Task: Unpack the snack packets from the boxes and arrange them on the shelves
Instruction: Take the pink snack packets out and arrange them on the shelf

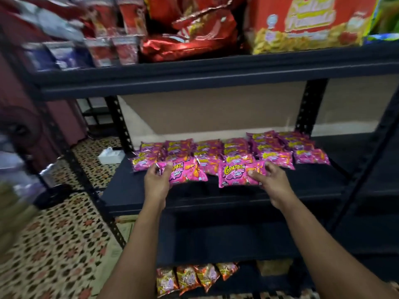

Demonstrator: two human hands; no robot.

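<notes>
My left hand pinches the left edge of a pink snack packet over the middle shelf. My right hand grips the right side of a second pink packet beside it. Both packets sit at the front of several rows of identical pink packets laid across the back of the dark shelf board. No box is in sight.
The top shelf carries red snack bags and an orange carton. Orange packets stand on the lowest shelf. Black uprights frame the rack. A white box lies on the patterned floor at left.
</notes>
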